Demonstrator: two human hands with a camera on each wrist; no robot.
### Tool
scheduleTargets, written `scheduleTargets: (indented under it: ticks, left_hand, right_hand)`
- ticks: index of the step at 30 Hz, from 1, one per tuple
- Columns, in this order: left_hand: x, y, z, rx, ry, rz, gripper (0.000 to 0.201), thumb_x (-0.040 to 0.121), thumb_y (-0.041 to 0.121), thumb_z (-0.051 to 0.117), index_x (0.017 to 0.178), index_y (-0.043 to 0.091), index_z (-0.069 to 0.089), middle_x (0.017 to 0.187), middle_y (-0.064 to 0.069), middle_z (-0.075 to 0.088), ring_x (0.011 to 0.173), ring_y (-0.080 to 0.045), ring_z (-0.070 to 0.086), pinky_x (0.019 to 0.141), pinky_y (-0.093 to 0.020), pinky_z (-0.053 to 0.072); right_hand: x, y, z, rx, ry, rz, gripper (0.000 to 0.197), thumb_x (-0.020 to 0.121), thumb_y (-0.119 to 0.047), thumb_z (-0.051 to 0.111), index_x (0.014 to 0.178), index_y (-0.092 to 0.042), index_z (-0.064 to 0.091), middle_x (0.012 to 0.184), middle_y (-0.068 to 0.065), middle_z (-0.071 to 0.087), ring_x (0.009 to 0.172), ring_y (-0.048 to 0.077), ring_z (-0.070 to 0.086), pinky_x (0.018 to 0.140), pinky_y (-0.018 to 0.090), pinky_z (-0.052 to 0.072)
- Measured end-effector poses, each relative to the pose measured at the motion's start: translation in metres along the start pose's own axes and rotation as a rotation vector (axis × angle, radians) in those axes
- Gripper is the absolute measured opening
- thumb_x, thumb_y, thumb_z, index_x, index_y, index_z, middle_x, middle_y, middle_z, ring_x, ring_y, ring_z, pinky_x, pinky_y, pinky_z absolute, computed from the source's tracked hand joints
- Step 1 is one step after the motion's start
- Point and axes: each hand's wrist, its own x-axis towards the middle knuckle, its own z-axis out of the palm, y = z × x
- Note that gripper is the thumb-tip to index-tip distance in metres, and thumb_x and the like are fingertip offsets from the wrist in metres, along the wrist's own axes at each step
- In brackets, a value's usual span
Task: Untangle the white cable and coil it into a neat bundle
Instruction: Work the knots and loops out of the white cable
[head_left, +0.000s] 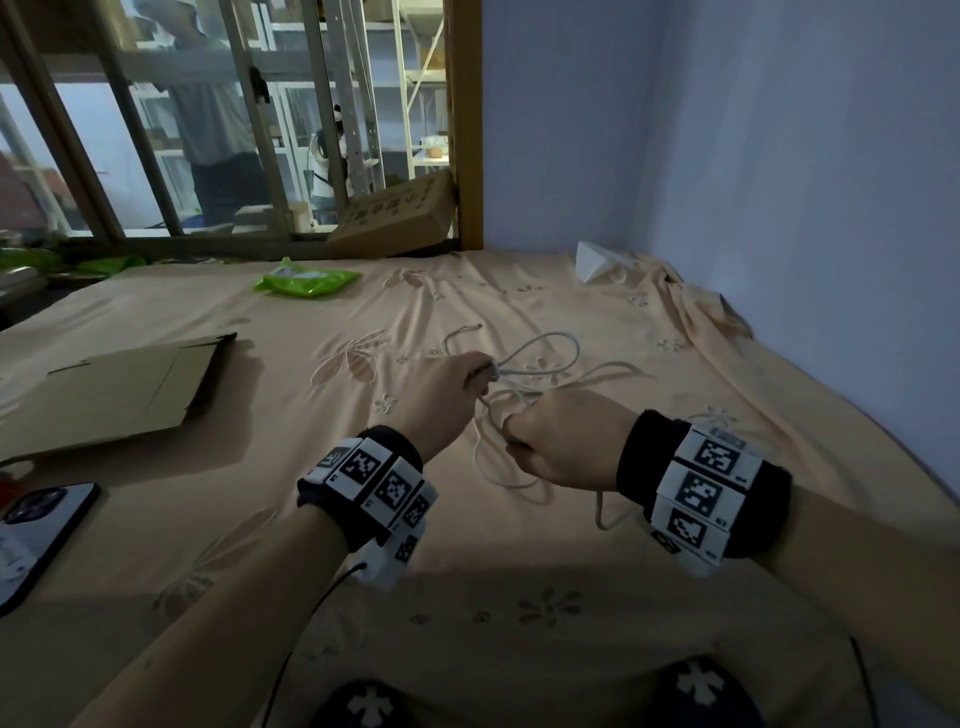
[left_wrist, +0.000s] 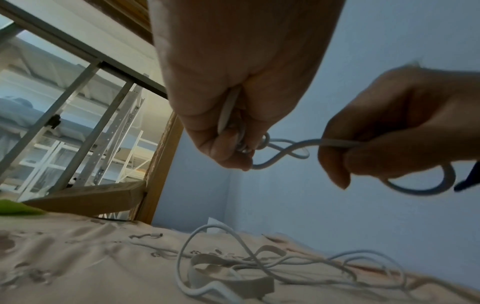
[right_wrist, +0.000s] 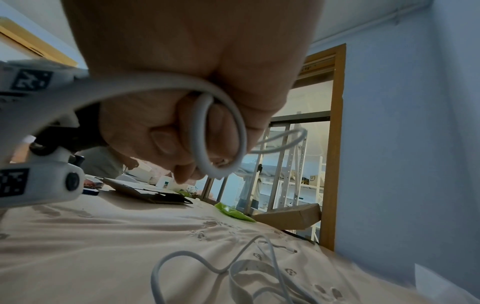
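Note:
A thin white cable (head_left: 561, 364) lies in loose tangled loops on the beige bedsheet (head_left: 467, 571), one end with a small plug (head_left: 470, 328) resting farther back. My left hand (head_left: 457, 387) is raised above the sheet and grips a bunched, knotted part of the cable (left_wrist: 262, 144) in curled fingers. Just to its right, my right hand (head_left: 550, 441) grips another stretch; in the right wrist view the cable (right_wrist: 221, 131) loops round its curled fingers. A short span runs between both hands, and more loops (left_wrist: 259, 265) trail down onto the sheet.
A flat cardboard sheet (head_left: 119, 384) lies at left, a phone (head_left: 36, 530) at the near left edge, a green packet (head_left: 306, 280) farther back. A cardboard box (head_left: 400, 215) leans against the window frame. White paper (head_left: 597, 262) lies near the blue wall (head_left: 805, 208) corner.

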Motion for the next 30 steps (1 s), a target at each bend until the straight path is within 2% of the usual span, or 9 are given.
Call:
scheduleTargets:
  ticks: [2,5,9,12,17,20,23,25,30]
  left_hand:
    - [-0.001,-0.005,0.001,0.085,0.018,0.054,0.018,0.096,0.010,0.051,0.089,0.006,0.068,0.074,-0.005,0.065,0.069,-0.023,0.059,0.067,-0.034,0.043]
    - [-0.002,-0.006,-0.001,0.164,0.004,0.079,0.019,0.096,0.009,0.052,0.088,0.006,0.069,0.070,-0.003,0.060,0.071,-0.027,0.058,0.059,-0.026,0.028]
    - [-0.004,0.005,-0.007,0.399,-0.099,0.099,0.022,0.096,0.009,0.047,0.100,0.014,0.068,0.094,-0.006,0.068,0.088,-0.026,0.061,0.062,-0.027,0.031]
    - [-0.007,0.011,-0.010,0.503,-0.190,0.127,0.024,0.097,0.010,0.045,0.106,0.020,0.065,0.103,-0.003,0.065,0.095,-0.025,0.060,0.063,-0.028,0.029]
    - [-0.007,0.010,-0.008,0.541,-0.332,0.218,0.025,0.093,0.005,0.046,0.101,0.017,0.067,0.096,-0.003,0.065,0.089,-0.025,0.061,0.076,-0.037,0.047]
    - [-0.005,0.010,-0.006,0.400,-0.473,0.207,0.019,0.093,0.007,0.048,0.094,0.010,0.067,0.089,-0.007,0.065,0.085,-0.026,0.059,0.080,-0.042,0.047]
    - [-0.006,0.011,-0.012,0.246,-0.525,0.222,0.018,0.096,0.011,0.050,0.099,0.006,0.067,0.088,-0.004,0.063,0.083,-0.020,0.056,0.076,-0.027,0.043]
    - [-0.008,0.011,-0.017,0.149,-0.500,0.246,0.017,0.097,0.012,0.052,0.099,0.007,0.068,0.078,0.008,0.058,0.072,-0.003,0.052,0.067,-0.011,0.037]
    - [-0.011,0.017,-0.020,0.000,-0.525,0.254,0.018,0.099,0.015,0.050,0.106,0.010,0.067,0.077,0.019,0.054,0.069,0.010,0.051,0.064,-0.007,0.037]
  right_hand:
    - [-0.002,0.002,0.002,0.014,0.042,-0.026,0.022,0.094,-0.024,0.043,0.091,-0.008,0.058,0.086,0.010,0.062,0.077,0.029,0.057,0.059,0.030,0.027]
    - [-0.002,0.006,0.003,-0.017,0.090,-0.018,0.021,0.091,-0.026,0.042,0.092,-0.012,0.058,0.069,0.001,0.052,0.063,0.027,0.052,0.050,0.029,0.025]
    - [0.000,0.018,-0.003,-0.071,0.130,0.007,0.029,0.097,-0.036,0.032,0.104,-0.023,0.056,0.090,0.001,0.063,0.077,0.024,0.060,0.057,0.033,0.043]
    - [0.000,0.031,-0.006,-0.090,0.157,0.012,0.029,0.099,-0.040,0.032,0.106,-0.027,0.057,0.099,-0.001,0.062,0.086,0.024,0.060,0.061,0.033,0.044]
    - [0.000,0.046,-0.005,-0.075,0.207,0.000,0.030,0.097,-0.044,0.038,0.108,-0.030,0.063,0.101,-0.006,0.062,0.086,0.023,0.062,0.061,0.032,0.047]
    - [0.000,0.044,-0.010,-0.071,0.202,-0.021,0.031,0.095,-0.045,0.041,0.104,-0.027,0.064,0.101,-0.006,0.062,0.087,0.021,0.060,0.062,0.031,0.044]
    - [0.001,0.050,-0.015,-0.017,0.201,0.036,0.033,0.093,-0.050,0.042,0.100,-0.027,0.064,0.099,-0.008,0.062,0.089,0.017,0.058,0.066,0.032,0.045]
    - [0.002,0.057,-0.016,0.044,0.221,0.078,0.037,0.090,-0.053,0.042,0.096,-0.025,0.065,0.095,-0.007,0.063,0.088,0.016,0.057,0.067,0.032,0.045]
    - [0.005,0.066,-0.012,0.211,0.262,0.117,0.045,0.085,-0.058,0.044,0.086,-0.022,0.069,0.082,-0.004,0.064,0.079,0.017,0.057,0.068,0.042,0.049]
